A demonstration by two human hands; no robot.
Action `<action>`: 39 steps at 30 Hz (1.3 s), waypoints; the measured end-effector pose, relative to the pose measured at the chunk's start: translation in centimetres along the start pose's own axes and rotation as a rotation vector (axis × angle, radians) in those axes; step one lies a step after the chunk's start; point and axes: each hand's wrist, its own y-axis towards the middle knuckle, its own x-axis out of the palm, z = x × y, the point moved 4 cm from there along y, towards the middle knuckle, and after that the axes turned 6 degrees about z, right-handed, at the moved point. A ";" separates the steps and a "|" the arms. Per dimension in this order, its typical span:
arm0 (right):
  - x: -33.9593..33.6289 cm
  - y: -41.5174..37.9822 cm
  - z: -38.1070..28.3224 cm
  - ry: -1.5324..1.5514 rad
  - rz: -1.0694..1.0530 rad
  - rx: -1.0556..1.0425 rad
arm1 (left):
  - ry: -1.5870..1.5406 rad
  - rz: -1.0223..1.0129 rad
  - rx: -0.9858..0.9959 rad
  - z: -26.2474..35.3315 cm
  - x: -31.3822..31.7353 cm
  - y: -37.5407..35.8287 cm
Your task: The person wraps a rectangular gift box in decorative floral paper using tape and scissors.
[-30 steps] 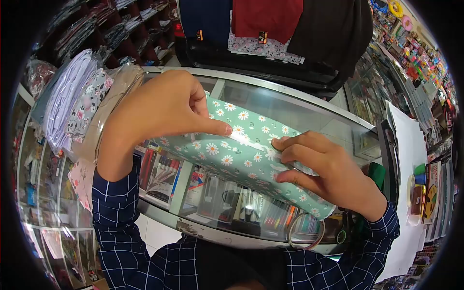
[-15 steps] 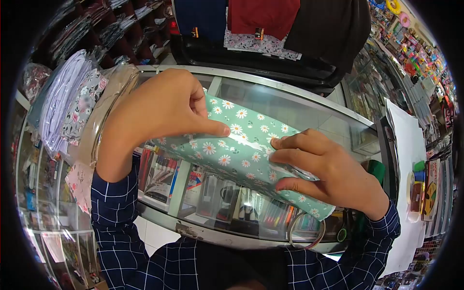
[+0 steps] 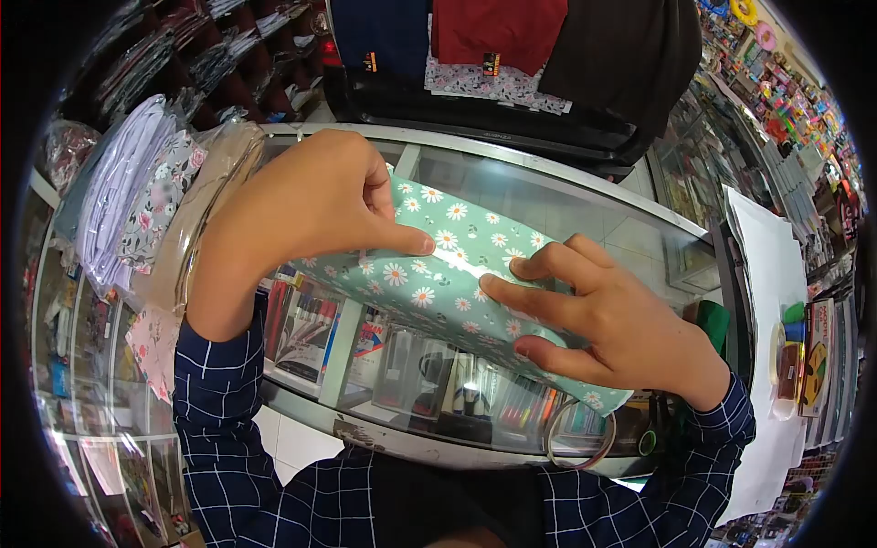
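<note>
A package in green daisy-print wrapping paper (image 3: 411, 297) lies slantwise on the glass counter, with a shiny seam along its top. My left hand (image 3: 297, 205) is at its far left part. The thumb presses on the seam, and the other fingers curl over the far edge, their tips partly hidden. On the right part of the package rests my right hand (image 3: 617, 315), fingers apart, with fingertips touching the paper beside the seam. Near the package's lower right end sits a roll of tape (image 3: 580, 461), seen as a ring.
The glass counter (image 3: 370, 425) holds stationery inside. Green-handled scissors (image 3: 648, 442) are at the right. White paper sheets (image 3: 767, 274) lie along the right side. Plastic-wrapped folded clothes (image 3: 123, 196) stand at the left. Beyond the counter, trousers (image 3: 498, 32) hang over a black case.
My right hand's fingers have shifted slightly left along the seam and spread wider. My left hand stays in nearly the same place on the package.
</note>
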 end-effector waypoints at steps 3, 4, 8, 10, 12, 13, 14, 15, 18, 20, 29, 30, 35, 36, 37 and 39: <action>-0.1 0.1 0.1 0.005 -0.002 -0.014 | 0.029 0.014 0.020 0.1 0.0 0.0; 0.0 0.1 0.1 0.005 -0.003 -0.014 | 0.044 0.017 0.028 0.1 0.1 0.0; 0.1 0.0 0.3 0.012 0.001 -0.009 | 0.155 0.102 0.031 0.4 0.0 -0.4; 0.1 -0.1 0.3 0.014 0.000 -0.008 | 0.207 0.145 0.040 0.7 -0.1 -0.7; 0.1 -0.1 0.3 0.011 -0.003 -0.010 | 0.288 0.157 0.050 1.0 -0.2 -0.7; 0.1 -0.1 0.3 0.012 -0.010 -0.007 | 0.329 0.163 0.054 1.1 -0.3 -0.7; 0.0 -0.1 0.3 0.012 -0.016 -0.005 | 0.375 0.154 0.063 1.3 -0.3 -0.6; 0.0 -0.1 0.3 0.012 -0.021 -0.003 | 0.423 0.145 0.071 1.5 -0.3 -0.3; -0.1 0.1 0.3 0.014 -0.033 -0.016 | 0.507 0.281 0.289 2.0 -0.1 -0.5; -0.1 0.1 0.2 0.009 -0.038 -0.009 | 0.497 0.378 0.423 2.0 0.2 -0.7; -0.2 0.0 0.4 0.027 -0.027 0.003 | 0.705 -0.045 0.015 2.8 -0.9 1.5; -0.2 -0.1 0.4 0.028 -0.026 0.006 | 0.743 -0.052 -0.070 2.6 -1.5 1.5; -0.2 0.1 0.5 0.042 -0.010 -0.016 | 0.744 -0.067 -0.223 -0.6 -1.7 1.1; -0.1 0.1 0.5 0.045 -0.013 -0.022 | 0.719 -0.047 -0.206 -1.0 -1.9 0.9; -0.1 0.1 0.5 0.045 -0.017 -0.015 | 0.692 -0.025 -0.190 -1.4 -2.1 0.6; -0.2 0.2 0.4 0.043 -0.026 -0.005 | 0.716 -0.011 -0.158 -2.1 -2.6 0.4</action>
